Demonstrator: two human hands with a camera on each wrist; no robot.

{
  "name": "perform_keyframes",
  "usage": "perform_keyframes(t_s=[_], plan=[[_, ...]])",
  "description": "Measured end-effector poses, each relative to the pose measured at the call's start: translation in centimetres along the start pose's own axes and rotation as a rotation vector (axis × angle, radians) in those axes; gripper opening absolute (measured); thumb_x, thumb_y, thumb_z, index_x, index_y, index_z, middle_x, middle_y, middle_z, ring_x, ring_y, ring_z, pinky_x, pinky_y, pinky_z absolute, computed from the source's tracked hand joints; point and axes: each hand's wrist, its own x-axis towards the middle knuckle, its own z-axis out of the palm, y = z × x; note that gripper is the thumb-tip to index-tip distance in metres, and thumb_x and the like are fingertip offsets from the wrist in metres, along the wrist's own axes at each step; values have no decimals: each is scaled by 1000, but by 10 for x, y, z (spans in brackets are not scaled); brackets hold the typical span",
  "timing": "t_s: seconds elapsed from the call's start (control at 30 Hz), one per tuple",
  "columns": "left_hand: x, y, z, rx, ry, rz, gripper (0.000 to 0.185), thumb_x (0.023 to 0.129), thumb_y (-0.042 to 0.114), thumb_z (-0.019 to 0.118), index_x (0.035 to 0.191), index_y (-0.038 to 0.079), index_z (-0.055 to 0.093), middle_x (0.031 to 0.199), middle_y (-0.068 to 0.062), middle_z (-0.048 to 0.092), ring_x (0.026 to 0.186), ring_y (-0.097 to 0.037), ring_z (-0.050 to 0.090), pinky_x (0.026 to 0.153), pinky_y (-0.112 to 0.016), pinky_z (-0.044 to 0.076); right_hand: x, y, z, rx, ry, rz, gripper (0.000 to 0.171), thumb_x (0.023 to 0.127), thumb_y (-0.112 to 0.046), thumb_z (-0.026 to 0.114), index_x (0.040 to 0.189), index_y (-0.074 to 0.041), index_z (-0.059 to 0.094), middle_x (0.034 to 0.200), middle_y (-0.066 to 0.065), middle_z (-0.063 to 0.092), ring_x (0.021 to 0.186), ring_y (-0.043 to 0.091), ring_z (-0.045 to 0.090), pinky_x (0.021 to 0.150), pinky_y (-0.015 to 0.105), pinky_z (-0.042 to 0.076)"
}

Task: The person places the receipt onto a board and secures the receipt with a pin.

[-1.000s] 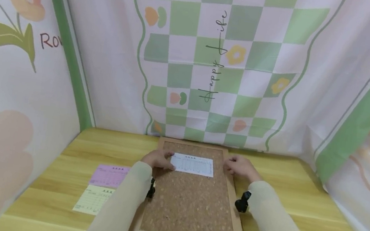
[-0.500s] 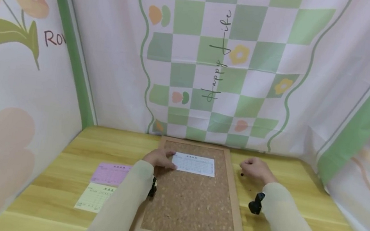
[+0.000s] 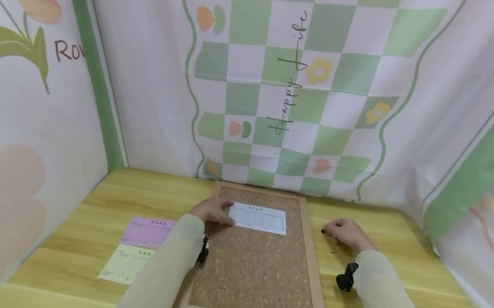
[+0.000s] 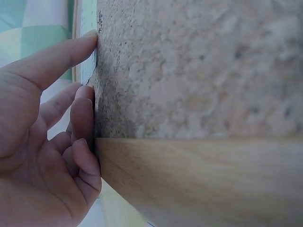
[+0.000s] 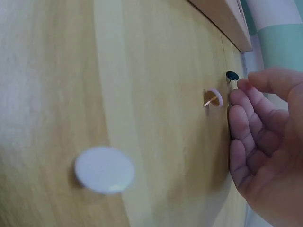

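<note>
On the framed corkboard (image 3: 258,276) lies a white printed slip (image 3: 261,219). My left hand (image 3: 214,211) presses the slip's left edge with spread thumb and fingers, its other fingers loosely bent by the wooden frame in the left wrist view. Beyond the board's right side, my right hand (image 3: 347,232) is low over the table, fingers relaxed. Its fingertips are right beside a black thumbtack (image 5: 232,75), with no tack visible between them. Close by lies a pale pink thumbtack (image 5: 216,97), its brass pin showing. A white thumbtack (image 5: 104,169) lies nearer the wrist camera.
Left of the board, a purple slip (image 3: 146,232) and a yellow slip (image 3: 124,263) lie on the wooden table (image 3: 62,254), partly behind the left sleeve. A patterned curtain (image 3: 278,100) hangs at the table's back edge.
My right hand has moved from the board's right frame out over the table to the black thumbtack. The left hand stays on the white slip.
</note>
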Motion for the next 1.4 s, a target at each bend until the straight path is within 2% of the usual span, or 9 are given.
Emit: perform_keyframes(t_s=[0.3,0.83,1.0,1.2,1.4], plan=[[-4,2,-1,-11,8,-9,70,84,24,81,147,17,52,154,-14,41,140,-36,36,112,-53,29,0,8,2,0,4,5,36,100,-26,58,114,6,66,93,7,61,83,18,52,73,32,44],[-1,0,1,-10,6,-10,69,84,24,81,146,16,53,152,-14,44,139,-35,38,112,-53,30,-2,9,5,6,29,25,32,101,-28,60,112,1,69,104,9,66,88,18,53,79,34,44],[1,-1,1,-25,1,-20,69,84,22,81,146,16,53,152,-14,44,139,-35,38,112,-52,30,-1,9,5,1,28,23,33,101,-27,61,111,2,70,103,10,67,88,18,54,80,35,43],[3,-2,2,-29,4,-28,69,84,22,81,146,17,53,153,-14,43,139,-35,38,112,-53,30,0,14,5,20,23,-1,35,101,-26,61,116,5,69,111,13,68,88,16,56,77,32,47],[3,0,2,-20,8,-32,69,83,23,82,146,18,53,153,-13,42,139,-35,37,112,-53,29,-2,13,0,54,-10,-36,37,104,-21,54,119,11,65,115,21,66,98,21,60,78,34,50]])
